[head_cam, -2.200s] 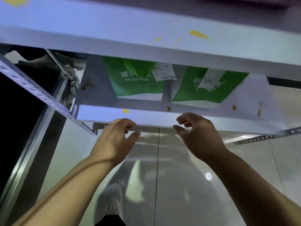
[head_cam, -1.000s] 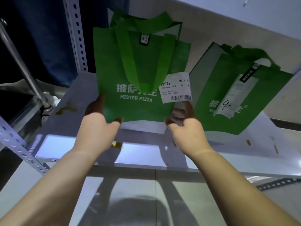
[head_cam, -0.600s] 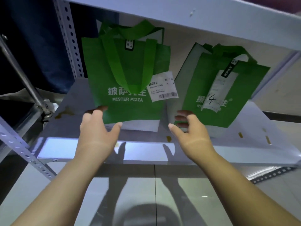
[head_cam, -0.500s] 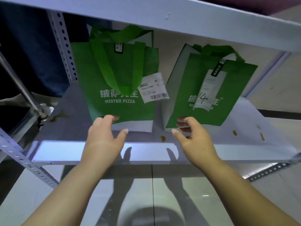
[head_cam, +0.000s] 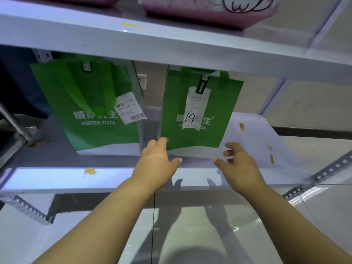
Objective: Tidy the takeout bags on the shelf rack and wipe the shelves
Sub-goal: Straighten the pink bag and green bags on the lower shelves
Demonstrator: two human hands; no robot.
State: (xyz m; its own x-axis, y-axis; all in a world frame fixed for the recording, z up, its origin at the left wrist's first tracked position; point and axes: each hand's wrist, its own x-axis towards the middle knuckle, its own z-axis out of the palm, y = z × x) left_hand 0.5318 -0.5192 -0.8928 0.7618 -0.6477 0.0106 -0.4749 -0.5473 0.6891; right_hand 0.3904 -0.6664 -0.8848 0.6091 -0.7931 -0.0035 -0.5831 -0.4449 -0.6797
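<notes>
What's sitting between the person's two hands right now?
The bottom of the green bag marked 14, standing on the shelf, sits between the left hand and right hand; the head view shows it.

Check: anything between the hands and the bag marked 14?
Nothing visible. The left hand is at the lower left corner of the bag marked 14, the right hand by its lower right; the other bag stands apart.

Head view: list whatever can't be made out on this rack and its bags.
Head view:
- Top of the bag marked 14: hidden behind the upper shelf, at its front edge.
- Pink containers on the upper shelf: cut off by the frame's top edge.
- Label on the left bag: print too small and blurred to read.
- Contents of both bags: hidden by their walls.
</notes>
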